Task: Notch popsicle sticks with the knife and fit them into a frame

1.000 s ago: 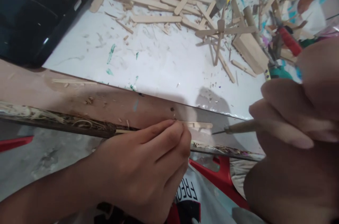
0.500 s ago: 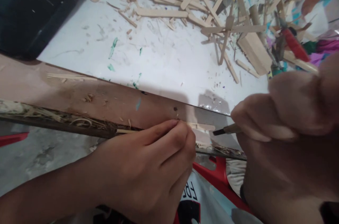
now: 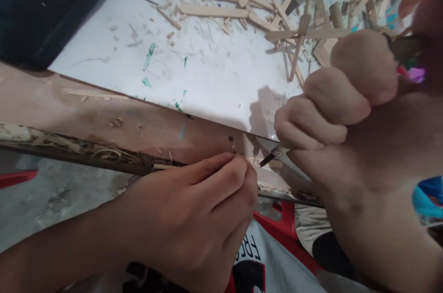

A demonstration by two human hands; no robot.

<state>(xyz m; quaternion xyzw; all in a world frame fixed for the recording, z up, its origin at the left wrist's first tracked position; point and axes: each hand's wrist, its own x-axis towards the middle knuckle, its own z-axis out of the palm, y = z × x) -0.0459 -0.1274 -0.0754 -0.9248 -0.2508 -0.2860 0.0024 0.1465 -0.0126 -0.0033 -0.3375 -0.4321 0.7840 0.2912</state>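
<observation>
My left hand (image 3: 200,210) is closed, its thumb and fingertips pressed together on a thin wooden stick (image 3: 276,164) lying along the table's front edge. The stick shows to the right of the fingertips; its middle is hidden under the hand. My right hand (image 3: 328,99) is wrapped in a fist around a small carving knife (image 3: 269,158). The knife's short dark blade points down and left, its tip at the stick just right of my left fingertips. Most of its handle is hidden in the fist.
Many craft sticks (image 3: 214,10) lie heaped on the white sheet (image 3: 207,67) at the back. A black case-like object (image 3: 51,7) stands at the left. Shavings (image 3: 104,152) gather along the table edge. A red plastic chair (image 3: 287,228) is below.
My right hand has moved left and turned, bringing the blade from beyond the stick's right end onto it, closer to my left fingers. My left hand stays almost still.
</observation>
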